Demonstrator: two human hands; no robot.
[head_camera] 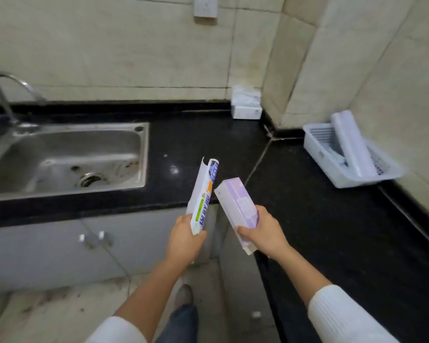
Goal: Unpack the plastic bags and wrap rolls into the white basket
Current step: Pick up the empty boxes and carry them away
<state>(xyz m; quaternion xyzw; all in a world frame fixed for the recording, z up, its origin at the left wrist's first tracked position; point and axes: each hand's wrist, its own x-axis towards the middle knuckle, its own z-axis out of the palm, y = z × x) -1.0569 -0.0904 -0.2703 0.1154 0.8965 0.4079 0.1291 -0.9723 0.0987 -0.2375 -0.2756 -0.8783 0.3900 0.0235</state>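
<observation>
My left hand (183, 237) grips the lower end of a long white wrap box (202, 194) with green and blue print; its top flap is open and it points up over the counter edge. My right hand (264, 235) holds a pale purple box (237, 209), tilted up to the left, its top end close to the white box. The white basket (315, 154) stands on the black counter at the right, against the wall. A whitish roll (352, 142) leans in it, sticking up over the rim, with other items beneath.
A steel sink (65, 159) with a tap (3, 95) is set in the black counter (208, 142) at the left. Two stacked white boxes (247, 102) sit in the back corner. Grey cabinet doors (60, 243) are below; my shoe and trouser leg show on the floor.
</observation>
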